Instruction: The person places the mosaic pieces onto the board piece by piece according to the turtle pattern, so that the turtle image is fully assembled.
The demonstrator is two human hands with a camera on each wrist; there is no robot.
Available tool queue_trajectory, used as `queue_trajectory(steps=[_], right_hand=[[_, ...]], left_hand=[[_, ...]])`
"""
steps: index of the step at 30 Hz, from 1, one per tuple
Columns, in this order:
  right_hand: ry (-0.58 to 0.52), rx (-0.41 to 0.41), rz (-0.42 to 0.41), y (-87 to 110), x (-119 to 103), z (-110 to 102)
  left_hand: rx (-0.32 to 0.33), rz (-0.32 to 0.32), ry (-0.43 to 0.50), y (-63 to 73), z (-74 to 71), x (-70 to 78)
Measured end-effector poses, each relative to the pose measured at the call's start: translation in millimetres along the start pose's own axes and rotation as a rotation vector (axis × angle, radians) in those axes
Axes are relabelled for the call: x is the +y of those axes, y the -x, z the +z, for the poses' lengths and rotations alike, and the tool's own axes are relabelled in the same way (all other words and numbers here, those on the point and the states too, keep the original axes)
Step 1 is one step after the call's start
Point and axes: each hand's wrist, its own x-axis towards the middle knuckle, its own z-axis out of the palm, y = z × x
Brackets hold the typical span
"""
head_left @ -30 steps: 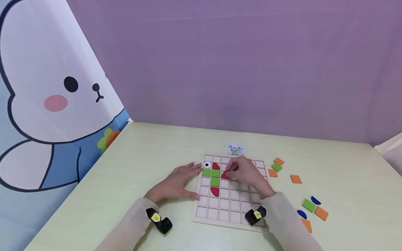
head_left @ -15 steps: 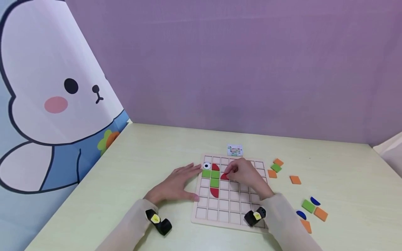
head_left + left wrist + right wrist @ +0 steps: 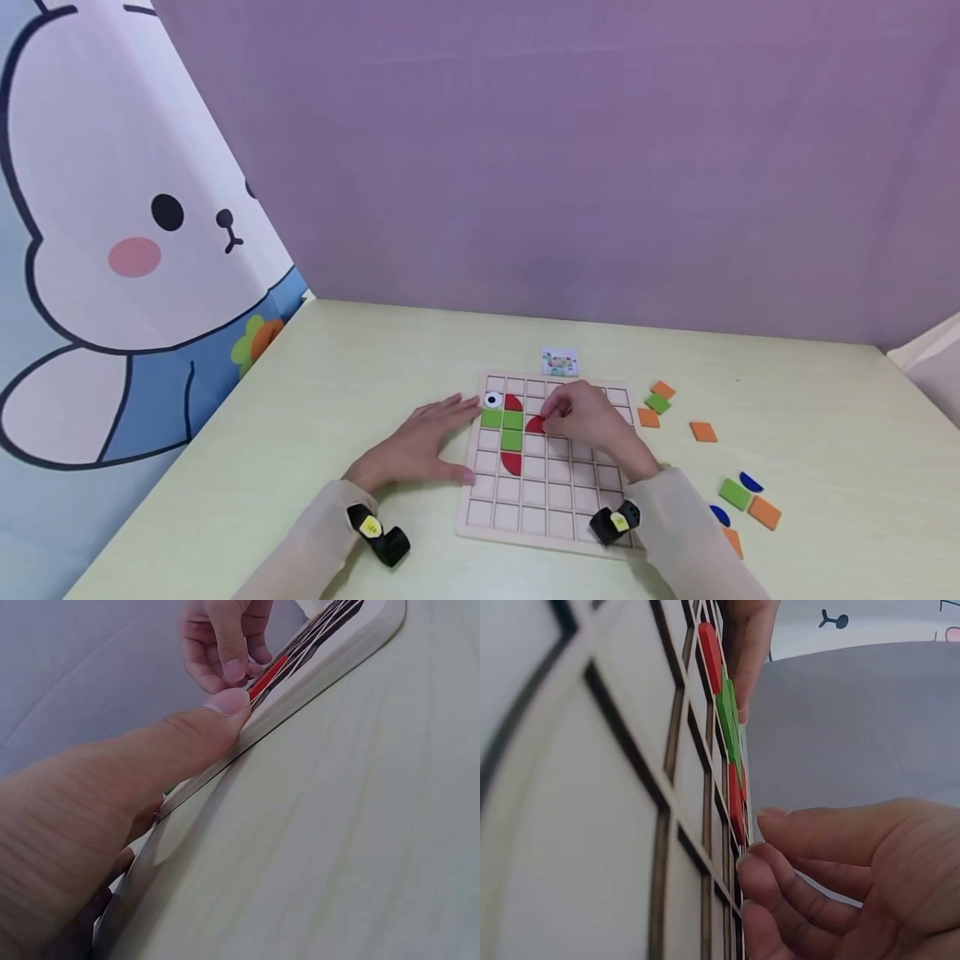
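My right hand (image 3: 588,418) is over the upper middle of a wooden grid board (image 3: 547,543), its curled thumb and fingers at the edge of a red quarter-circle tile (image 3: 534,425). In the right wrist view the red tile (image 3: 736,802) lies low in the grid, right against the fingertips. My left hand (image 3: 420,442) lies spread at the board's left edge, thumb and fingertips touching the rim. Set in the grid are a white eye tile (image 3: 492,400), several green square tiles (image 3: 512,440), an upper red tile (image 3: 512,403) and a lower red tile (image 3: 512,462).
A small picture card (image 3: 559,362) lies behind the board. To the right are scattered orange squares (image 3: 703,432), green squares (image 3: 735,494) and blue half-circle tiles (image 3: 751,482). A purple cloth (image 3: 555,167) hangs along the table's back edge.
Both hands stay in nearly the same place, the right fingers still at the red tile. The whole head view has shifted slightly downward.
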Motion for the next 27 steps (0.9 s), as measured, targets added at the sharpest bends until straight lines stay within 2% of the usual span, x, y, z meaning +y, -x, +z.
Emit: queue_trajectory(steps=[13,19,27], right_hand=[[0.082,0.011,0.013,18.9,1.4,-20.0],[0.120,0.030,0.018,28.0,7.5,-30.0],[0.152,0.039,0.073,40.0,23.1,-43.4]], left_hand=[[0.002,-0.021,-0.010,0.9,-3.3,-0.2],[0.002,-0.038,-0.021,0.0,-4.4,-1.2],[0.001,-0.031,-0.013,0.6,-4.0,-2.1]])
